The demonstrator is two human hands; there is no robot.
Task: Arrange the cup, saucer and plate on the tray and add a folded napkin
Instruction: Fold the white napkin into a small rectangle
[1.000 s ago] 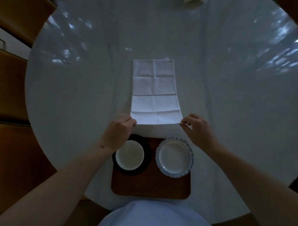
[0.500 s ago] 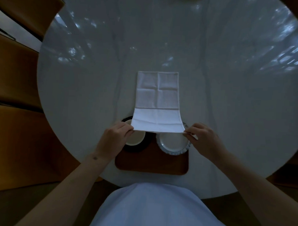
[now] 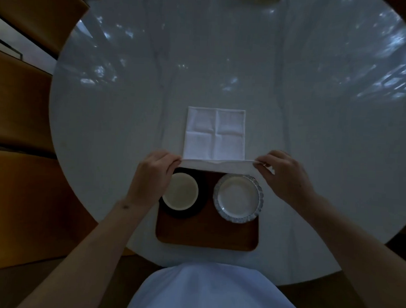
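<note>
Napkin (image 3: 215, 134) stretches away from both hands' grip on its near edge.

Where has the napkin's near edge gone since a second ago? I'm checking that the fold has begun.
Yes. The near edge, pinched by the left hand and right hand, is lifted and doubling back; less napkin lies flat beyond the tray.

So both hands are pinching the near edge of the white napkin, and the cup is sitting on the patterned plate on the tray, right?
Not quite. The head view shows the cup sitting on the dark saucer, not the patterned plate, which lies bare beside it on the tray. The rest holds: left hand and right hand each pinch a near corner of the white napkin.
</note>
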